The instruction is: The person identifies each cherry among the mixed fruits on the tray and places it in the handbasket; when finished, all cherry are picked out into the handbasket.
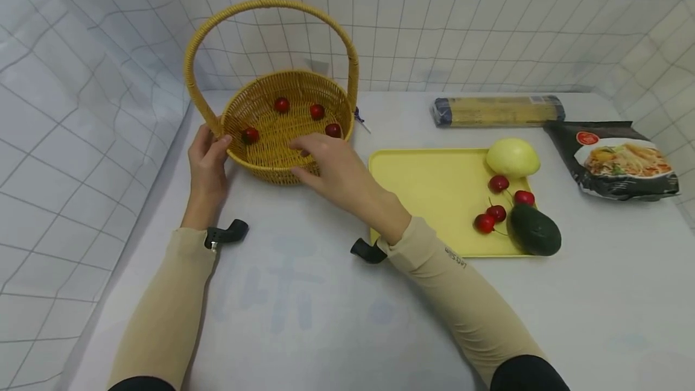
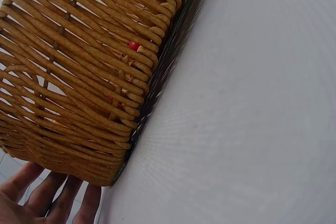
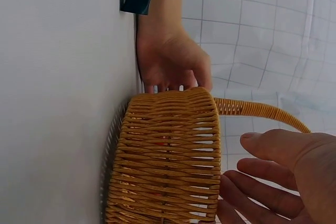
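A round wicker basket [image 1: 271,168] with a tall handle holds several red cherries [image 1: 282,105]. At its left rim, where the handle joins, the left hand [image 1: 209,168] grips the side, thumb on the rim; its fingers [image 2: 63,198] lie against the wicker wall [image 2: 79,77] in the left wrist view. Over the near right rim hovers the right hand [image 1: 342,171], thumb and fingers apart with nothing between them. The right wrist view shows this hand [image 3: 283,171] with spread fingers beside the wicker wall [image 3: 168,156].
A yellow tray [image 1: 429,198] to the right bears a yellow-green fruit [image 1: 513,157], several cherries [image 1: 484,223] and a dark green avocado [image 1: 534,230]. Behind it lies a long yellow package [image 1: 499,111]; a black food packet [image 1: 624,162] is at the far right.
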A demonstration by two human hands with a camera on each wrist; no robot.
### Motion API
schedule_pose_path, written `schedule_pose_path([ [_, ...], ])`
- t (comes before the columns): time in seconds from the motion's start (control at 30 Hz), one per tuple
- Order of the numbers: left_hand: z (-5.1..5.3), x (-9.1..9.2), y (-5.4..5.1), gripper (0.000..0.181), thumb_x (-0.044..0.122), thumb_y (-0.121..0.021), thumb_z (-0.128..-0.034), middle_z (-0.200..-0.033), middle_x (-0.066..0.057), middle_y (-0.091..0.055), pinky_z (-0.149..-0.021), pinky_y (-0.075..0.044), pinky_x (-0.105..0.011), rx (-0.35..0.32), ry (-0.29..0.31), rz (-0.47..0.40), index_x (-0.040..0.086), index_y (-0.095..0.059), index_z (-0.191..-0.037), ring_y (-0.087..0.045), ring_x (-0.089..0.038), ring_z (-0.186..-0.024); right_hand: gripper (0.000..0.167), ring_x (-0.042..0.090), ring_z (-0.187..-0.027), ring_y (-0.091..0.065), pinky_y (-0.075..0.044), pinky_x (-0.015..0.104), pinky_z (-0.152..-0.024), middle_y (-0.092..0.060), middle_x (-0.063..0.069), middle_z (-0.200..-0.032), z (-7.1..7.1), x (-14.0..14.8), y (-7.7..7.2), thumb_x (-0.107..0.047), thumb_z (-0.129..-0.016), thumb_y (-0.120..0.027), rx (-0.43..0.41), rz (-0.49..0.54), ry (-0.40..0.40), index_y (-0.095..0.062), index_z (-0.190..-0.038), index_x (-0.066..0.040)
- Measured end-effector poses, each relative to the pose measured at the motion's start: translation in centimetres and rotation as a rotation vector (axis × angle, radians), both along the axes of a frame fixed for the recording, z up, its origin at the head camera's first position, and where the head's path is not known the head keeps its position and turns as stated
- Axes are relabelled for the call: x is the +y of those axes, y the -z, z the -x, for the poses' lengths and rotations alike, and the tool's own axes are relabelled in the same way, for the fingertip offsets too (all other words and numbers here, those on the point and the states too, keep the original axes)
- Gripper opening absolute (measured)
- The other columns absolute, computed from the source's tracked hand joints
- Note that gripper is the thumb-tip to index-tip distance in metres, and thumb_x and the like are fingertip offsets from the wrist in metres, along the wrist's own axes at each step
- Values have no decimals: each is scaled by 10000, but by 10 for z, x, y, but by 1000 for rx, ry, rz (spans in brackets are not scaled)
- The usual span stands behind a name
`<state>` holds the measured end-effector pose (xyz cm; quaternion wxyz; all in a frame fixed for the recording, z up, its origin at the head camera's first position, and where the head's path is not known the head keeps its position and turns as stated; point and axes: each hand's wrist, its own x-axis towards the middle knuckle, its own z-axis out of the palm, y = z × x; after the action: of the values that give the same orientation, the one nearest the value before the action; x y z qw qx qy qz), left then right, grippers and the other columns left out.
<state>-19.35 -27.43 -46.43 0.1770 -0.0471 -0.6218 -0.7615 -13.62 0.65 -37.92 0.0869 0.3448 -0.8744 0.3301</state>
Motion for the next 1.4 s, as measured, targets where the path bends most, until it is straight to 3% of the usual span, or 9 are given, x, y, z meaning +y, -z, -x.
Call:
schedule_pose_path([
  [0.3, 0, -1, 0, 421, 138, -603, -962, -1318, -119, -627, -1048, -411, -355, -8, -6, 21, 43, -632, -1371, -564, -239, -1209, 325, 194, -1171, -682, -528, 302, -999, -732, 83, -1286, -4, -1, -4, -185, -1010, -720, 5, -44, -16, -684, -1301, -43],
  [0.63, 3, 3, 1, 411, 113, -603, -958, -1304, -127, -628, -1045, -419, -355, -3, 7, -6, 17, -630, -1357, -567, -244, -1200, 330, 201, -1165, -692, -529, 311, -1002, -735, 75, -1291, -13, 15, -9, -160, -995, -733, -22, -27, -11, -697, -1300, -41],
  [0.9, 1, 1, -1, 404, 127, -597, -958, -1314, -111, -626, -1065, -406, -367, -13, -10, 22, 28, -632, -1349, -559, -231, -1228, 318, 217, -1159, -689, -527, 357, -1016, -750, 77, -1238, -29, 38, -4, -158, -992, -734, -58, -35, -37, -705, -1284, -37],
  [1.4, 1, 1, -1, 407, 129, -608, -961, -1347, -112, -613, -1091, -391, -377, -23, -1, 15, 41, -634, -1358, -542, -237, -1269, 312, 212, -1062, -695, -549, 398, -943, -749, 46, -1167, -66, 87, 4, -164, -967, -764, -110, -65, 14, -713, -1263, -80],
])
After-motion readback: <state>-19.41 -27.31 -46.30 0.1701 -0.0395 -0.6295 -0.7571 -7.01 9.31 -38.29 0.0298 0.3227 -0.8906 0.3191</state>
